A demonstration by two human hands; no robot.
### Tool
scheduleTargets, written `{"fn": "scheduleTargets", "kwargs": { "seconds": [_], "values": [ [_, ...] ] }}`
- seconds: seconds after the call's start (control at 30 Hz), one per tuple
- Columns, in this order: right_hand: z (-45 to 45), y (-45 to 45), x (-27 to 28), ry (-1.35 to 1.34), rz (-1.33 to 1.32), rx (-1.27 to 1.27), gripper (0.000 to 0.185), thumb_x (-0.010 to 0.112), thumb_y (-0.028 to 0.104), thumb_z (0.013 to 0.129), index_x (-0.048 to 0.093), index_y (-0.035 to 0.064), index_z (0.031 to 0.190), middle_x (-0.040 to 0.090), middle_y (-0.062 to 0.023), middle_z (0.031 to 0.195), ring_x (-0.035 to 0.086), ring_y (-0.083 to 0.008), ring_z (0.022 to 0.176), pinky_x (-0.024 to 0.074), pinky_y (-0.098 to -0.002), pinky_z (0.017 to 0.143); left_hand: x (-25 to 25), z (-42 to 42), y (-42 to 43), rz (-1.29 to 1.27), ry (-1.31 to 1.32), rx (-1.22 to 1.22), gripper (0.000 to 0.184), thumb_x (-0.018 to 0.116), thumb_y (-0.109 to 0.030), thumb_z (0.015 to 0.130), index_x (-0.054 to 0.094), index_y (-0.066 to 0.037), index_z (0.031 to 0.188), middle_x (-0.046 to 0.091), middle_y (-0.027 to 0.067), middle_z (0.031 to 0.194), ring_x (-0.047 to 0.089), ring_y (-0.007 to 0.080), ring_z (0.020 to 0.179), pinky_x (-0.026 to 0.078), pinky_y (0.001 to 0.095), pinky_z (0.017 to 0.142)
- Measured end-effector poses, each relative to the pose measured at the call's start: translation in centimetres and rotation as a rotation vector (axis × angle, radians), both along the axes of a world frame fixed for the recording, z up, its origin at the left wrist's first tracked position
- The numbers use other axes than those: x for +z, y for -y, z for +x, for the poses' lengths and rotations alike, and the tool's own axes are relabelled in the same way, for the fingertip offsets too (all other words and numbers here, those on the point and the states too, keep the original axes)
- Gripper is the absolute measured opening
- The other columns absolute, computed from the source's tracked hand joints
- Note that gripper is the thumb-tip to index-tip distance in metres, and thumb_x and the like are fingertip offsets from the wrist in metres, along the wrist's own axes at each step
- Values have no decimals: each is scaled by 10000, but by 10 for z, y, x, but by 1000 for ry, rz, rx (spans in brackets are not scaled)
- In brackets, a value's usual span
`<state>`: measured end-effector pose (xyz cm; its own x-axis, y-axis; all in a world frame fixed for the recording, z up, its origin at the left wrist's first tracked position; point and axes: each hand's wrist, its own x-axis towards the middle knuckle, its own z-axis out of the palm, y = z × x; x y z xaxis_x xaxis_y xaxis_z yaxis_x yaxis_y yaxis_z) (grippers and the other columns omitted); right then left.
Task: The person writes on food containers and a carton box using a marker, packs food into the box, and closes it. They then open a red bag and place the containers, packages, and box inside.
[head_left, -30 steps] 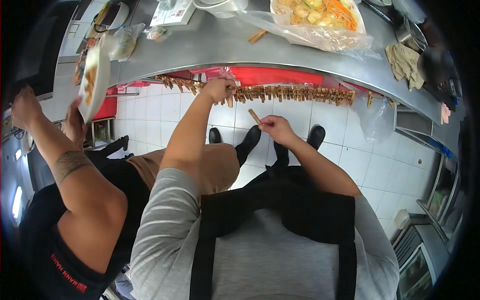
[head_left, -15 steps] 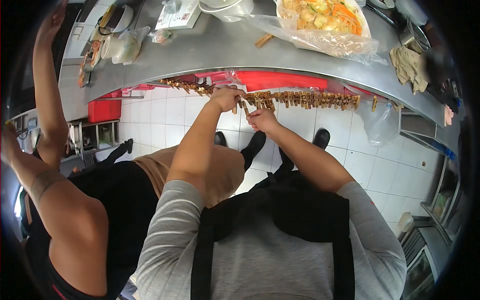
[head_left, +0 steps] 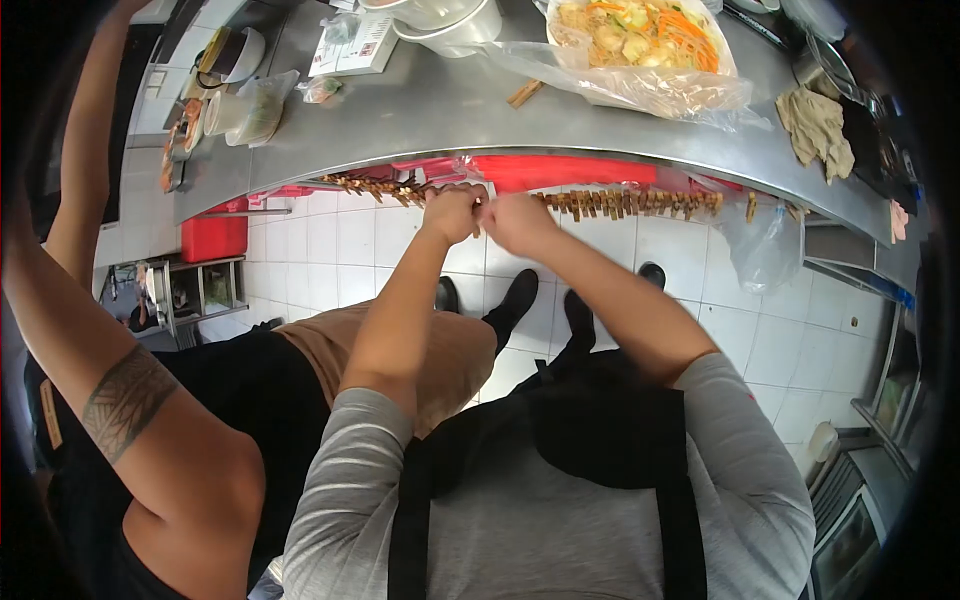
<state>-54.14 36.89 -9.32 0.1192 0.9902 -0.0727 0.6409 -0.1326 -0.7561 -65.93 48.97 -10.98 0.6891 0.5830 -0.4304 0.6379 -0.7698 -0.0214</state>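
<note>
A long row of wooden clothespins [head_left: 625, 204], some with dark markings, hangs just below the counter's front edge. My left hand [head_left: 455, 212] is closed on clothespins in the middle of the row, its knuckles up against the red band behind. Right beside it, my right hand [head_left: 522, 225] has its fingers curled in at the row, slightly blurred; what they pinch is hidden. More clothespins [head_left: 375, 187] continue to the left of my left hand. One clothespin [head_left: 751, 207] hangs apart at the right.
On the steel counter [head_left: 420, 110] stand a tray of noodles and vegetables [head_left: 640, 40] in clear plastic, white tubs [head_left: 450, 30], a white box [head_left: 352, 45] and a tan cloth [head_left: 815, 130]. A clear bag [head_left: 762, 250] hangs at the right. A co-worker's tattooed arm [head_left: 130, 400] is at my left.
My right hand has moved up and slightly left from below the row, where it pinched a clothespin, to beside my left hand. The co-worker's near arm has shifted.
</note>
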Motion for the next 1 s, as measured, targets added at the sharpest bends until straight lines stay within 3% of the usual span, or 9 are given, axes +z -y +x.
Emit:
{"fn": "scheduleTargets", "kwargs": {
  "seconds": [0.07, 0.13, 0.3, 0.4, 0.47, 0.6, 0.7, 0.8, 1.0],
  "values": [
    [32, -14, 53, 177, 245, -35, 175, 541, 178, 836, 669, 63, 873, 644, -124, 770, 633, -307, 736, 513, -436, 673, -61, -19, -9, 230, 149, -52, 316, 526, -293, 843, 611, -167, 1120, 600, 123, 1193, 527, 287, 1154, 382, 532, 930],
    [67, -33, 73, 573, 497, -124, 164, 515, 168, 871, 654, 83, 857, 624, -120, 896, 620, -314, 855, 508, -442, 702, -12, 11, 16, 174, 3, -30, 309, 524, -262, 848, 577, -150, 1131, 545, 134, 1272, 482, 295, 1206, 318, 594, 962],
    [103, -57, 78, 366, 95, -18, 230, 537, 101, 849, 612, 85, 1065, 585, -96, 1009, 580, -306, 872, 492, -420, 776, -33, 18, -1, 125, 153, 0, 309, 529, -258, 849, 573, -159, 1139, 546, 133, 1262, 487, 295, 1193, 305, 604, 960],
    [99, -23, 81, 329, 669, 60, 373, 557, 40, 822, 562, 107, 1189, 585, -96, 957, 578, -315, 841, 499, -384, 763, -35, 30, -5, 63, 174, 11, 309, 530, -256, 849, 574, -162, 1140, 551, 134, 1249, 494, 295, 1180, 314, 597, 954],
    [83, 28, 97, -64, 654, -66, 397, 564, 26, 845, 517, 79, 1235, 586, -74, 873, 602, -241, 814, 502, -340, 728, -37, 42, -3, 33, 191, -5, 310, 530, -256, 848, 575, -164, 1141, 555, 134, 1241, 499, 295, 1171, 320, 591, 949],
    [57, 136, 46, -1291, -58, -6, 348, 557, 69, 900, 497, 30, 1240, 628, -42, 963, 587, -96, 802, 492, -264, 674, -47, 75, 13, -28, 226, -65, 310, 531, -254, 848, 576, -167, 1142, 562, 134, 1224, 508, 295, 1153, 331, 581, 940],
    [15, 209, 11, -1639, -72, 127, 438, 563, 1, 882, 439, 52, 1298, 645, -70, 983, 611, -131, 893, 495, -277, 735, -57, 108, 28, -78, 213, -105, 310, 532, -253, 847, 577, -170, 1143, 567, 135, 1211, 515, 295, 1140, 339, 573, 933],
    [0, 239, 13, -1385, -218, 146, 344, 603, 56, 884, 541, 49, 1223, 643, -41, 982, 607, -120, 927, 489, -271, 779, -65, 129, 33, -110, 163, -116, 311, 533, -252, 847, 579, -173, 1144, 572, 135, 1198, 522, 295, 1127, 348, 566, 926],
    [40, 194, -14, -1472, -210, -329, 341, 635, 84, 876, 551, 2, 1196, 648, -69, 967, 646, -138, 830, 528, -269, 739, -57, 118, 9, -272, 120, -105, 311, 534, -249, 846, 581, -178, 1146, 583, 136, 1172, 536, 295, 1101, 365, 550, 912]
  ]
}}
